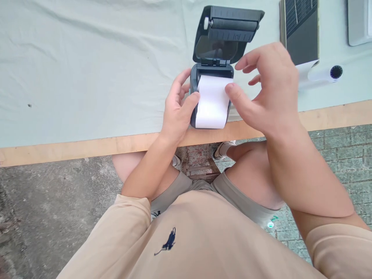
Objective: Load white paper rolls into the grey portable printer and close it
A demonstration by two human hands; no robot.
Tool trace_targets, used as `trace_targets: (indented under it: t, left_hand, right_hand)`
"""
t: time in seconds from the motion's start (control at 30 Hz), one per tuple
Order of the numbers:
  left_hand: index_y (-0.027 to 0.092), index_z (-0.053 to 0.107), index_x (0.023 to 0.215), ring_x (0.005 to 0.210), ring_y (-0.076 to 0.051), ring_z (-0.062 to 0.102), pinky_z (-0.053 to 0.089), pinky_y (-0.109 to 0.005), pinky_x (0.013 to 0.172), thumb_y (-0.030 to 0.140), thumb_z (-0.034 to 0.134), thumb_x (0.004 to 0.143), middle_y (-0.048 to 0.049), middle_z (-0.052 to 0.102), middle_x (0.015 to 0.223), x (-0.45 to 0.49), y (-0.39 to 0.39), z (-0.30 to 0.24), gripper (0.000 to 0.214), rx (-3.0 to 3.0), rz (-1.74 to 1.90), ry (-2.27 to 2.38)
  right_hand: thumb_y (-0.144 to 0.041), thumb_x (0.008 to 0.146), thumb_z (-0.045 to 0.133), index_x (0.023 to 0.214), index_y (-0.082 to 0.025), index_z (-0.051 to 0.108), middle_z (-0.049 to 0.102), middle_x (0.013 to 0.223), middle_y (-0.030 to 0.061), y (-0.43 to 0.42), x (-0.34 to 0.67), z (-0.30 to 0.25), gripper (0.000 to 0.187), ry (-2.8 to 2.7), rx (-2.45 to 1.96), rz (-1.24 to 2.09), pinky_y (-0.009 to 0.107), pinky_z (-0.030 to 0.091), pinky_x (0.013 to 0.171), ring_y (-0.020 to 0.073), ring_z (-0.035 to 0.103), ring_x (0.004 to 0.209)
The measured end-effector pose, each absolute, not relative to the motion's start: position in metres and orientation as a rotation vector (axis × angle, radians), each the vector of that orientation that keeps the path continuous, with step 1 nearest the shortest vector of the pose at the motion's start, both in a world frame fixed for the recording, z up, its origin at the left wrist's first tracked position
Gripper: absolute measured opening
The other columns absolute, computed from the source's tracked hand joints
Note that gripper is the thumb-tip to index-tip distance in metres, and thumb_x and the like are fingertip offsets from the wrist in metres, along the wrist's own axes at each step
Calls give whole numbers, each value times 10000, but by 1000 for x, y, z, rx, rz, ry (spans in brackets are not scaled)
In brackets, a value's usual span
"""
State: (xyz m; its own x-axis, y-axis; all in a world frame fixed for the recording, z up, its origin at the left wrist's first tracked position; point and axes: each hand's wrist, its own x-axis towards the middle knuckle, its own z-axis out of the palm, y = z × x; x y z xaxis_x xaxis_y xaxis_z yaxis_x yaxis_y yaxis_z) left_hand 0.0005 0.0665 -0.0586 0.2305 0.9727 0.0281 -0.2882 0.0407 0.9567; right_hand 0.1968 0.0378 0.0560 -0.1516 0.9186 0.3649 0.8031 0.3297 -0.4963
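A small black portable printer (194, 112) sits near the table's front edge with its hinged lid (216, 48) raised. White paper (213, 102) lies over its open compartment and hangs toward the front; whatever is beneath the paper is hidden. My left hand (178, 106) grips the printer's left side, thumb on top by the paper's edge and fingers along the outer wall. On the other side, my right hand (267, 85) has its fingers spread in the air beside the hinge. Its thumb tip is at the paper's right edge; I cannot tell whether it presses on it.
To the right are a dark flat box (302, 42) and a white paper roll (322, 73) with a dark core. A grey-white object (360, 23) is at the far right. Pale cloth (87, 77) covers the table, with a bare wooden edge (130, 143) in front.
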Motion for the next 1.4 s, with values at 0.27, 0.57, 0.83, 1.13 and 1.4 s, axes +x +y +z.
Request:
trace_targets:
  t: [0.27, 0.57, 0.83, 1.13, 1.4]
  left_hand:
    - [337, 530, 1477, 1340, -351, 691, 618, -451, 1064, 842, 748, 771, -74, 706, 1280, 1, 64, -60, 894, 1150, 1169, 811]
    - [333, 540, 1458, 1314, -319, 709, 638, -407, 1020, 803, 752, 797, -73, 689, 1406, 3, 64, -54, 838, 1125, 1145, 789]
    - [330, 470, 1513, 1293, -324, 716, 628, -411, 1011, 810, 718, 831, -87, 682, 1396, -1, 67, -66, 870, 1191, 1135, 802]
    - [379, 366, 1571, 1191, -285, 755, 623, -432, 1003, 843, 582, 899, -78, 643, 1428, 1, 76, -97, 845, 1392, 1216, 702]
    - [395, 417, 1541, 1225, -280, 750, 598, -454, 1086, 771, 623, 924, -54, 673, 1404, 0, 78, -93, 751, 1381, 1254, 634]
  right_hand:
    - [-390, 830, 681, 1115, -324, 653, 774, 959, 48, 51, 192, 61, 294, -2381, -1639, 302, 421, 480, 652, 312, 649, 893]
    - [-255, 783, 661, 1156, -342, 719, 793, 1028, -16, 41, 199, 86, 388, -2228, -1537, 319, 429, 575, 840, 242, 638, 853]
    - [-222, 826, 595, 1195, -349, 675, 795, 1182, 26, 48, 184, 83, 399, -2380, -1737, 243, 519, 510, 828, 367, 672, 1024]
    - [-200, 899, 587, 1237, -296, 686, 770, 1133, 103, 46, 166, 91, 366, -2330, -1985, 342, 625, 451, 990, 431, 605, 1327]
    - [-413, 969, 620, 1180, -257, 706, 769, 1123, 93, 35, 182, 81, 276, -2306, -1609, 230, 529, 446, 868, 381, 680, 1153]
